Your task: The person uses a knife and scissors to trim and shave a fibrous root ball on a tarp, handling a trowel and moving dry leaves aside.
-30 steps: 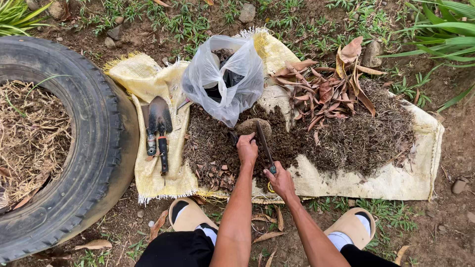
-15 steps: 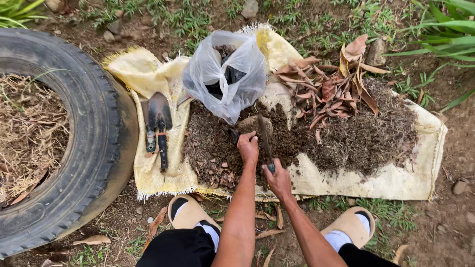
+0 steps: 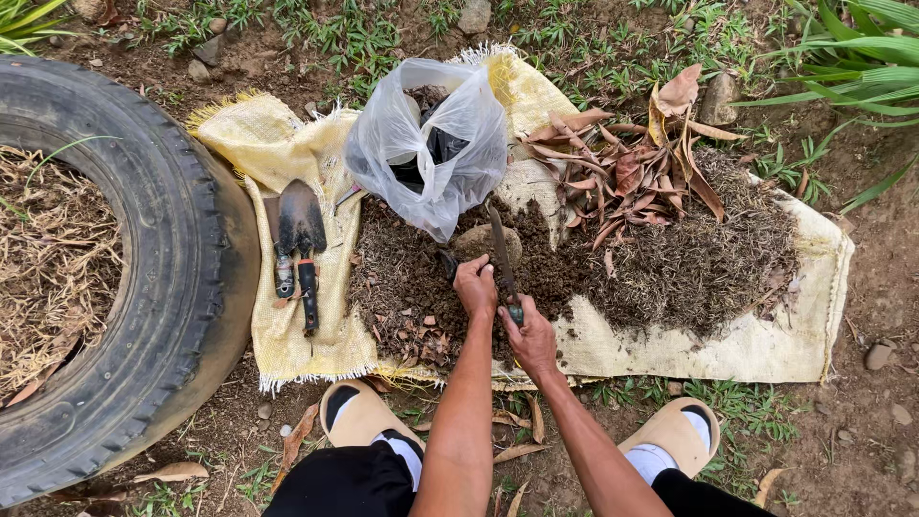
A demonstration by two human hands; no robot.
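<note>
While both hands crowd the soil heap, the right hand (image 3: 532,337) is clamped on the trowel (image 3: 502,257) handle, blade running straight away toward the plastic bag (image 3: 428,144). Just left of it, the left hand (image 3: 475,286) curls closed alongside the shaft; its hold is unclear.

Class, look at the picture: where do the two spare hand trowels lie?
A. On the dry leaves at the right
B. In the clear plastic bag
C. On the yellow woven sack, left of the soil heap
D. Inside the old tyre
C: the two trowels lie side by side on the yellow woven sack, between the tyre and the soil heap.
</note>
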